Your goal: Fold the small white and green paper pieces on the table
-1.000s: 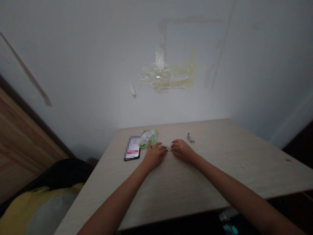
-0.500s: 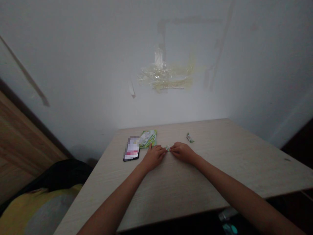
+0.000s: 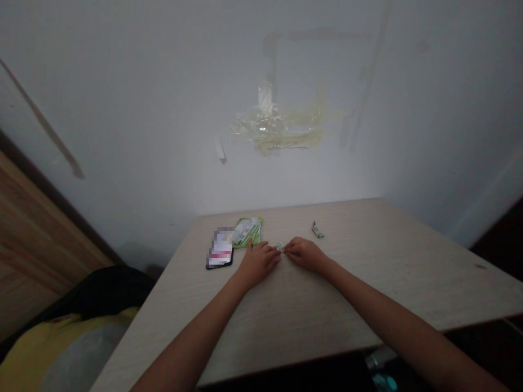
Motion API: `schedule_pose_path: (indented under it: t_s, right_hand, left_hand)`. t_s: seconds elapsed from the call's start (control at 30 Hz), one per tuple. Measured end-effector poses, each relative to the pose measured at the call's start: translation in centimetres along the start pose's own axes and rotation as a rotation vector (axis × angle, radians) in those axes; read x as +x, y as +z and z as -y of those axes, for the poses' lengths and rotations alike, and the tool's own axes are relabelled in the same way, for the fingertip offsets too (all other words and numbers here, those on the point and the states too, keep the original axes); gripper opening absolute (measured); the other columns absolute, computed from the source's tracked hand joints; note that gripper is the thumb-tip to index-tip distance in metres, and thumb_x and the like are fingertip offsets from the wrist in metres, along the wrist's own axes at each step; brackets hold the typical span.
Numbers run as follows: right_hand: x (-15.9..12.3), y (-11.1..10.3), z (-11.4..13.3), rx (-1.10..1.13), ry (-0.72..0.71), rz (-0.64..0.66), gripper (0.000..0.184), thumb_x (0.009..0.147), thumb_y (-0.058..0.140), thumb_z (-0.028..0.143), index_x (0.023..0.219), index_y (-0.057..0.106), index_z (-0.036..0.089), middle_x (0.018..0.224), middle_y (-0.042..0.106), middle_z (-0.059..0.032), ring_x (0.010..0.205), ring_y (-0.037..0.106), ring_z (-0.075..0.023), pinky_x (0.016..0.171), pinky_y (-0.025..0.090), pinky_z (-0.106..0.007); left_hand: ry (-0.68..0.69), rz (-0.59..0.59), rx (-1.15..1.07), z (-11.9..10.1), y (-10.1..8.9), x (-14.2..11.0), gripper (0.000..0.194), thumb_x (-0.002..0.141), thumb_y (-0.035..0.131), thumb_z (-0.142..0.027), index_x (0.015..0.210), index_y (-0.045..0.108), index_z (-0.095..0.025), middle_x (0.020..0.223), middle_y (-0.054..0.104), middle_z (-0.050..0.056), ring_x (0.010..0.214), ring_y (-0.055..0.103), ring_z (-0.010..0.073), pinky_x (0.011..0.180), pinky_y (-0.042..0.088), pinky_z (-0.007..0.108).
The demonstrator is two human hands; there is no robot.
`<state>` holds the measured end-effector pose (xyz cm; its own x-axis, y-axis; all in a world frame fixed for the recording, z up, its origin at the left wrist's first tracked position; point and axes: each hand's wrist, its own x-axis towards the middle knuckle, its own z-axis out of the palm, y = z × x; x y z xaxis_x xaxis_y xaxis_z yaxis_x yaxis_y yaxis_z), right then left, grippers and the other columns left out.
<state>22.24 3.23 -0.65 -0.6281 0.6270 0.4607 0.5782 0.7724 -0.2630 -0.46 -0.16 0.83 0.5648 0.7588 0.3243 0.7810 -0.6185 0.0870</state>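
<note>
A small green-and-white folded paper piece (image 3: 279,247) lies on the table between my two hands. My right hand (image 3: 305,254) pinches its right end with closed fingertips. From the other side my left hand (image 3: 260,262) presses the left end down, fingers together and thumb apart toward the back. The fingers partly cover the piece, so its full shape is hidden. Behind my left hand lie flat green-and-white printed sheets (image 3: 249,230). Farther back on the right rests a second narrow folded paper piece (image 3: 317,230), untouched.
A phone (image 3: 220,249) with a blurred screen lies left of the sheets. The pale wooden table (image 3: 347,316) meets a wall (image 3: 163,109) bearing tape remnants (image 3: 281,128). Yellow and grey cloth (image 3: 77,348) is beyond the table's left edge.
My left fingers have shifted very slightly, and a little more of the paper piece shows between the hands. My right hand keeps its place.
</note>
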Motion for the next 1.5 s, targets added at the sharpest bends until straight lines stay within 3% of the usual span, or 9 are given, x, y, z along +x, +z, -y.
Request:
schedule_pose_path:
  t_s: [0.2,0.77,1.5]
  right_hand:
    - [0.1,0.2,0.0,-0.018,0.019,0.003,0.021,0.092,0.056,0.022,0.101,0.075,0.021,0.094,0.072,-0.0068,0.091,0.063,-0.0173,0.082,0.048,-0.028]
    - [0.4,0.0,0.7,-0.17,0.038,0.073,0.019,0.093,0.056,0.023,0.1,0.074,0.022,0.091,0.063,-0.0057,0.088,0.057,-0.0165,0.075,0.044,-0.026]
    - [0.4,0.3,1.0,-0.139,0.066,0.028,0.021,0.095,0.054,0.025,0.094,0.074,0.019,0.089,0.061,-0.0062,0.085,0.056,-0.0162,0.074,0.045,-0.026]
  left_hand:
    - [-0.03,0.053,-0.059,0.3,0.0,0.2,0.032,0.098,0.043,-0.04,0.122,0.063,-0.035,0.122,0.068,0.003,0.129,0.048,0.028,0.112,0.015,0.068]
    - [-0.043,0.027,-0.052,-0.1,-0.4,0.4,0.029,0.096,0.046,-0.038,0.114,0.069,-0.034,0.12,0.068,0.004,0.128,0.048,0.0267,0.113,0.014,0.066]
    - [-0.056,0.036,-0.079,-0.1,-0.3,0.3,0.028,0.094,0.049,-0.037,0.114,0.069,-0.034,0.123,0.067,0.004,0.127,0.048,0.0283,0.111,0.017,0.066]
